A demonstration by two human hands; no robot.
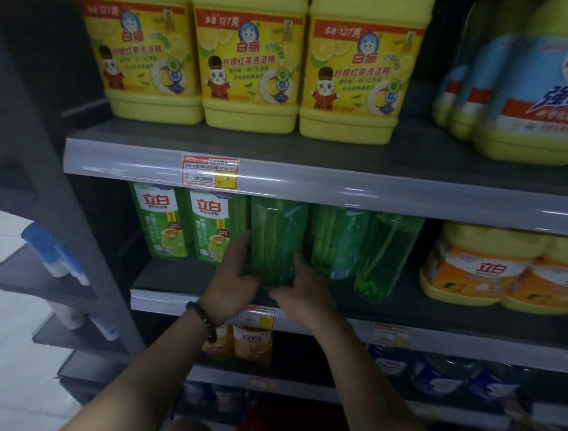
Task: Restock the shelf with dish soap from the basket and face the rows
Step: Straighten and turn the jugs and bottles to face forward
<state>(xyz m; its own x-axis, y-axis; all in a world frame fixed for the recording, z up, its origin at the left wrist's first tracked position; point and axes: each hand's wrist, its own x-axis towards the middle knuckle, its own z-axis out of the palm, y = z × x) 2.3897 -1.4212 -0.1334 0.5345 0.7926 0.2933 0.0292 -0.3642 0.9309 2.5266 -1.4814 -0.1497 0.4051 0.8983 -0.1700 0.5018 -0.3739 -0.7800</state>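
A green dish soap bottle (275, 242) stands on the middle shelf (404, 312) with its plain back or side turned outward. My left hand (232, 276) grips its left side and my right hand (304, 286) grips its lower right side. To its left, two green bottles (185, 224) show their labels forward. On its right stand two more green bottles (365, 250), labels turned away, the outer one leaning. The basket is a dim red shape (257, 422) at the bottom, hard to make out.
Yellow jugs (248, 57) fill the top shelf, with blue-labelled jugs (534, 89) to their right. Orange-labelled yellow jugs (511, 269) stand right of the green row. Lower shelves hold small orange bottles (251, 343) and blue ones (440, 373). A grey upright post (71, 196) bounds the left.
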